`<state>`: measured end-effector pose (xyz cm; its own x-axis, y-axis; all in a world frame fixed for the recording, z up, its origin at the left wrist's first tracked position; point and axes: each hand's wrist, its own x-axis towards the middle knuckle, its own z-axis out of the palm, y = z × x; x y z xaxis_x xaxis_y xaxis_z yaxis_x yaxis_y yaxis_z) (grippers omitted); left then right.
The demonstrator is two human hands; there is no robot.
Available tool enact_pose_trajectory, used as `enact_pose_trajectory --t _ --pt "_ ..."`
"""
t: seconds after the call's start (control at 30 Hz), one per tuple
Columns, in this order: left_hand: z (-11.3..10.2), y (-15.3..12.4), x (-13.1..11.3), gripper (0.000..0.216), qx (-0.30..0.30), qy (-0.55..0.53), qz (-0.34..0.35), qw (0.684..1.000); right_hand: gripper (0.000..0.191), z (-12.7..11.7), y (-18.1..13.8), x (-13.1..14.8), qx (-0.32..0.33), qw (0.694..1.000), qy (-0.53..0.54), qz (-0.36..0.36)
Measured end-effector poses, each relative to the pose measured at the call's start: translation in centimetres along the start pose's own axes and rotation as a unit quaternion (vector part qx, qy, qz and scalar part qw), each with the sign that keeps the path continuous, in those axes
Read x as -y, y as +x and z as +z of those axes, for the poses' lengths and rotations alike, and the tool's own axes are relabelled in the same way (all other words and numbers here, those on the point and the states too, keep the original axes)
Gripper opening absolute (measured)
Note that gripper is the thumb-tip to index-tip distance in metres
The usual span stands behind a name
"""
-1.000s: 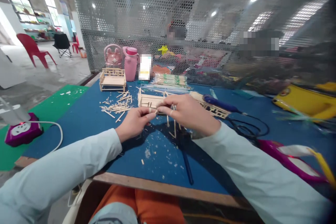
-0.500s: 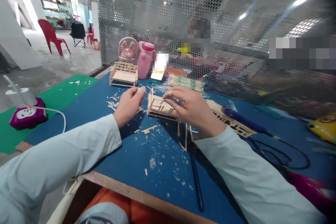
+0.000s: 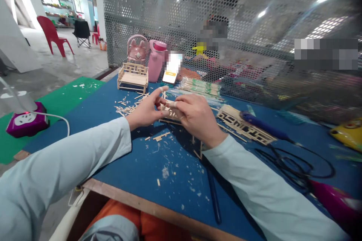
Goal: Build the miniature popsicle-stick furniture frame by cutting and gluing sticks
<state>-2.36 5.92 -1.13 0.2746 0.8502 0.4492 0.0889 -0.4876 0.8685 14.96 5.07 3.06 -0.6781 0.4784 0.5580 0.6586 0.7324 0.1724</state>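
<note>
A small wooden stick frame (image 3: 169,112) stands on the blue mat (image 3: 135,165), mostly hidden behind my hands. My right hand (image 3: 195,116) is curled over it, fingers closed on its top edge. My left hand (image 3: 148,109) meets it from the left, thumb and forefinger pinched at the frame's left end, forefinger pointing up. Loose wooden sticks (image 3: 128,106) lie scattered just to the left, and a short cut piece (image 3: 160,136) rests on the mat below my hands.
A finished wooden bench model (image 3: 133,78) stands at the back, beside a pink bottle (image 3: 156,61) and a phone (image 3: 172,68). A lattice panel (image 3: 245,124) and a blue-handled tool (image 3: 263,126) with black cable lie right. A purple power socket (image 3: 26,122) sits left. Mesh screen behind.
My left hand has moved right and closed on the frame's left end, after being apart from it half a second ago. My right hand has drawn in over the frame.
</note>
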Motion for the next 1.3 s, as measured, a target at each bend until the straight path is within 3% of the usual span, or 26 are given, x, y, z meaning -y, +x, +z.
enact_pose_trajectory --t 0.17,0.23,0.33,0.47,0.87,1.1,1.3 --pt "0.4 0.3 -0.2 0.071 -0.012 -0.002 0.006 1.0 0.02 0.1 0.0 0.1 -0.009 0.998 0.051 0.02" --pt "0.6 0.2 -0.4 0.068 -0.027 0.003 0.0 1.0 0.02 -0.1 -0.1 0.0 -0.033 0.992 0.105 0.061" --pt "0.8 0.2 -0.5 0.064 -0.037 0.013 -0.008 0.999 0.036 -0.4 -0.1 -0.5 -0.053 0.974 0.176 0.134" --pt "0.8 0.2 -0.3 0.063 -0.044 0.016 -0.007 0.999 0.036 -0.7 -0.1 -0.6 -0.014 0.962 0.216 0.169" --pt "0.8 0.5 0.1 0.06 -0.036 -0.002 0.016 0.999 0.039 -0.5 1.4 0.1 0.036 0.948 0.271 0.163" --pt "0.0 -0.4 0.2 0.073 -0.002 0.059 0.046 0.997 0.036 0.0 1.5 -0.2 0.019 0.941 0.294 0.169" --pt "-0.1 -0.9 0.7 0.079 -0.011 0.062 0.058 0.996 0.036 0.1 1.5 0.1 0.003 0.942 0.286 0.175"
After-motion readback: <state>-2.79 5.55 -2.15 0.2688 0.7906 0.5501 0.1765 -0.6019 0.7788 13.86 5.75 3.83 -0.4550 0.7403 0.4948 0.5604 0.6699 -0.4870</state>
